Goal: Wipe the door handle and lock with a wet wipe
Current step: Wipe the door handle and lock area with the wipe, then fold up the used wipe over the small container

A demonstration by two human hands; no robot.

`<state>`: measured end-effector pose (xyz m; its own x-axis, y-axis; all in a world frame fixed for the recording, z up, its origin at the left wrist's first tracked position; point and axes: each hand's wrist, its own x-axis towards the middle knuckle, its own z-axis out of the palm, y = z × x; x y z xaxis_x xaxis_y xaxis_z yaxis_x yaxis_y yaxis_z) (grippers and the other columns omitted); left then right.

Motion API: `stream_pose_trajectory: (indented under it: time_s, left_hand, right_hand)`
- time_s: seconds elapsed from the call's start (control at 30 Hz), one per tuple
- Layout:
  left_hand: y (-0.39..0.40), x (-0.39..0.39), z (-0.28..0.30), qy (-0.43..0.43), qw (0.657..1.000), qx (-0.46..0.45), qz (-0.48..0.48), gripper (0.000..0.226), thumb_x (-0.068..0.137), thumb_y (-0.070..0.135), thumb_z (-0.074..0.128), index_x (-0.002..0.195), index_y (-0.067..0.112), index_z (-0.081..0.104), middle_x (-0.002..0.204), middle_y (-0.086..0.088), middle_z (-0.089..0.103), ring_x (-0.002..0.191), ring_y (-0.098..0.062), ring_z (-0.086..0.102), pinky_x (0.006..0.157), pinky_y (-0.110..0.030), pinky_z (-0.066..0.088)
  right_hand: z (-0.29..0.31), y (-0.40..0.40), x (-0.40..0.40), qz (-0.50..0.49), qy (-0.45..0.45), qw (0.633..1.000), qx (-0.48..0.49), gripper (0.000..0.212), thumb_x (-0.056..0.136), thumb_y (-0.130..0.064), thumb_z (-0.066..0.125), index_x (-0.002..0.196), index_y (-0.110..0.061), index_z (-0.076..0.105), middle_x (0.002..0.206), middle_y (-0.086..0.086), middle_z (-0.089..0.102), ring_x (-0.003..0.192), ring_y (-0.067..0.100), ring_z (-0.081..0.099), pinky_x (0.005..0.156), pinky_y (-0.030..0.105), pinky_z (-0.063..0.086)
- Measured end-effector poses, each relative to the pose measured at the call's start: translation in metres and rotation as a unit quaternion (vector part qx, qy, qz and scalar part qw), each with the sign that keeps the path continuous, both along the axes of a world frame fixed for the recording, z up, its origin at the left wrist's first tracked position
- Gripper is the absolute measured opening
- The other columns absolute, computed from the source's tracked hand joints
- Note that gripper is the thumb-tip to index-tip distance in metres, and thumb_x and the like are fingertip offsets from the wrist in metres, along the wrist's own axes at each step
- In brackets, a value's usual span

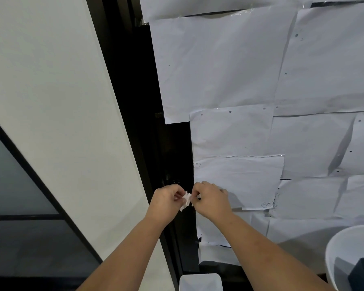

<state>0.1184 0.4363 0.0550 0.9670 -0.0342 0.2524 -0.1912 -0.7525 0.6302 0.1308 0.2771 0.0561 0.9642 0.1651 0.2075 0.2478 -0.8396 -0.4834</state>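
A small crumpled white wet wipe (186, 200) hangs between my two hands, low in the middle of the view. My left hand (166, 201) pinches its left side and my right hand (211, 199) pinches its right side. Both hands are held in front of the dark door edge (174, 148). Just above my left hand a dark round lock part (175, 181) shows faintly on the black strip. The handle itself is too dark to make out.
White paper sheets (250, 80) cover the door panel to the right. A pale wall (57, 101) is at the left, with a dark-framed glass panel (19, 185) lower left. A white bin (351, 259) stands lower right, and a small white container (200, 281) at the bottom.
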Motion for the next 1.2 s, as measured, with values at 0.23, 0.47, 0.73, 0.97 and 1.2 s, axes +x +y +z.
stream_pose_trajectory:
  time_s: [0.23, 0.47, 0.73, 0.97, 1.2]
  left_hand:
    - [-0.006, 0.001, 0.001, -0.043, 0.997, 0.066, -0.024, 0.014, 0.085, 0.013, 0.068, 0.093, 0.021, 0.075, 0.083, 0.011, 0.060, 0.071, -0.005, 0.059, 0.069, -0.021, 0.053]
    - [-0.009, -0.008, -0.005, -0.072, 0.993, 0.088, -0.037, 0.018, 0.084, 0.021, 0.071, 0.102, 0.021, 0.074, 0.095, 0.006, 0.061, 0.080, -0.008, 0.059, 0.073, -0.022, 0.052]
    - [-0.015, -0.020, -0.023, -0.179, 0.981, 0.079, -0.017, 0.014, 0.083, 0.004, 0.073, 0.095, 0.011, 0.075, 0.091, 0.001, 0.065, 0.078, -0.014, 0.064, 0.073, -0.025, 0.056]
    - [-0.015, -0.025, -0.058, -0.193, 0.976, 0.098, -0.034, 0.007, 0.083, 0.004, 0.072, 0.088, 0.008, 0.074, 0.087, -0.002, 0.063, 0.072, -0.018, 0.063, 0.064, -0.033, 0.057]
    - [-0.005, -0.043, -0.102, -0.134, 0.989, 0.045, -0.036, 0.012, 0.081, 0.000, 0.070, 0.089, 0.010, 0.069, 0.090, -0.002, 0.060, 0.070, -0.019, 0.061, 0.061, -0.035, 0.054]
  right_hand:
    - [0.003, -0.007, 0.001, -0.008, -0.001, 1.000, -0.023, 0.009, 0.080, -0.016, 0.051, 0.080, -0.022, 0.044, 0.073, -0.006, 0.051, 0.072, 0.021, 0.052, 0.077, 0.033, 0.036]
    - [-0.002, -0.011, -0.003, 0.027, -0.078, 0.991, -0.104, 0.024, 0.083, -0.021, 0.055, 0.104, -0.029, 0.063, 0.099, -0.005, 0.058, 0.096, 0.020, 0.052, 0.084, 0.035, 0.037]
    - [-0.010, -0.014, -0.017, 0.023, -0.158, 0.975, -0.156, 0.025, 0.071, -0.010, 0.062, 0.093, -0.022, 0.067, 0.090, -0.001, 0.059, 0.093, 0.024, 0.052, 0.096, 0.044, 0.033]
    - [-0.031, -0.011, -0.034, -0.004, -0.186, 0.968, -0.171, 0.025, 0.065, -0.004, 0.064, 0.084, -0.020, 0.069, 0.086, 0.000, 0.060, 0.098, 0.026, 0.052, 0.106, 0.054, 0.022]
    - [-0.076, -0.002, -0.060, -0.004, -0.232, 0.963, -0.139, 0.033, 0.069, -0.002, 0.064, 0.093, -0.025, 0.068, 0.085, -0.003, 0.061, 0.095, 0.023, 0.053, 0.091, 0.041, 0.034]
